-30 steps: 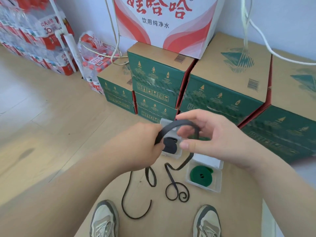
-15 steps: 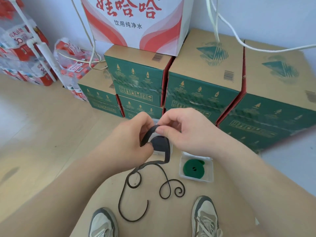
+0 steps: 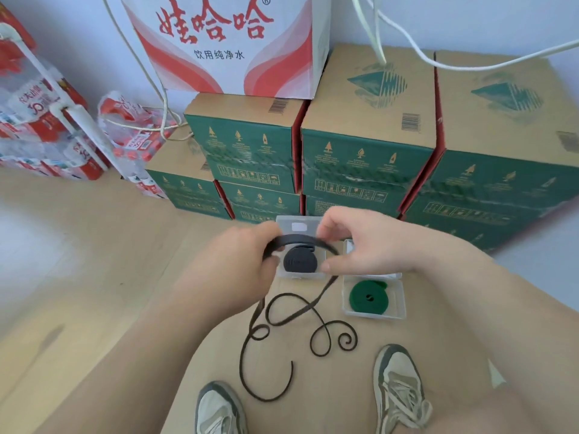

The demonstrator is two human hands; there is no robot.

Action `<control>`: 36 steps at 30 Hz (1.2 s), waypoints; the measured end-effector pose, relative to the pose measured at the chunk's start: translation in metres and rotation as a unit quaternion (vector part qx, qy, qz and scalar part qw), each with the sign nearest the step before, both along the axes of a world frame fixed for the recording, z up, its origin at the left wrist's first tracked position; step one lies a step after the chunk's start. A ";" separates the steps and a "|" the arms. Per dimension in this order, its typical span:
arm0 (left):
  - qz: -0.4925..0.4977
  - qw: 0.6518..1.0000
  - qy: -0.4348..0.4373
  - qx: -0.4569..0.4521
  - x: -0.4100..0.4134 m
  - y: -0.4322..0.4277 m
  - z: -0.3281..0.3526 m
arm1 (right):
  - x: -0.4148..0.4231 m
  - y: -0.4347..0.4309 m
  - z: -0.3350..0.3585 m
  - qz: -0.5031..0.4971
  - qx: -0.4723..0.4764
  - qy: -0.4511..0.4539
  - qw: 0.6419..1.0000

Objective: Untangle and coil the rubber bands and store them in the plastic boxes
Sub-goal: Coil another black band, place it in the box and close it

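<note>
This looks like a storeroom: stacked green-and-brown cardboard cartons (image 3: 366, 151) line the white wall, a red-and-white drinking-water carton (image 3: 228, 42) sits on top, and shrink-wrapped bottle packs (image 3: 40, 130) stand on the pale wooden floor (image 3: 78, 245).

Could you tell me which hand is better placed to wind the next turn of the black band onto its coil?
Right, probably. The right hand grips the free strand of the black band arching over the coil, while the left hand seems to be pinching the coil, steadying it.

Green cartons (image 3: 360, 170) wall off far side; left floor (image 3: 78, 261) free.
</note>
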State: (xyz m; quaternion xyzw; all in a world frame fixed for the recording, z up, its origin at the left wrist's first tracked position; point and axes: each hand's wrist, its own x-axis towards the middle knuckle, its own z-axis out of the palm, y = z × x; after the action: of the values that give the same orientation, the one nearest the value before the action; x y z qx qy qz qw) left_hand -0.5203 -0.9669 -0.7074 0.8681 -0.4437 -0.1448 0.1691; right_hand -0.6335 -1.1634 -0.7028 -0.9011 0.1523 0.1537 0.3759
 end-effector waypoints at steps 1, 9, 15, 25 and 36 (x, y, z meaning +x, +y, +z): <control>-0.027 0.999 -0.013 -0.040 -0.006 0.000 0.006 | 0.002 0.005 0.000 0.008 0.031 -0.024 0.999; -0.026 0.983 0.026 -0.178 -0.014 0.006 0.012 | 0.012 0.022 -0.001 0.039 0.027 -0.110 0.993; 0.097 0.981 0.164 -0.040 -0.002 0.007 -0.007 | 0.017 0.028 0.006 -0.047 0.064 -0.214 0.974; 0.081 0.979 0.146 0.115 0.008 0.015 -0.019 | 0.019 0.002 -0.002 -0.222 -0.017 -0.171 0.960; -0.001 0.973 0.002 -0.232 0.005 0.015 0.007 | 0.025 0.026 0.000 -0.027 0.248 -0.097 0.963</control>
State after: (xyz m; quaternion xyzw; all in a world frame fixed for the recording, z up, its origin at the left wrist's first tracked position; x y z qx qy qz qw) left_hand -0.5153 -0.9523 -0.7006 0.8045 -0.4659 -0.0398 0.3663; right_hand -0.6088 -1.1378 -0.7030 -0.7855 0.0961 0.0889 0.6048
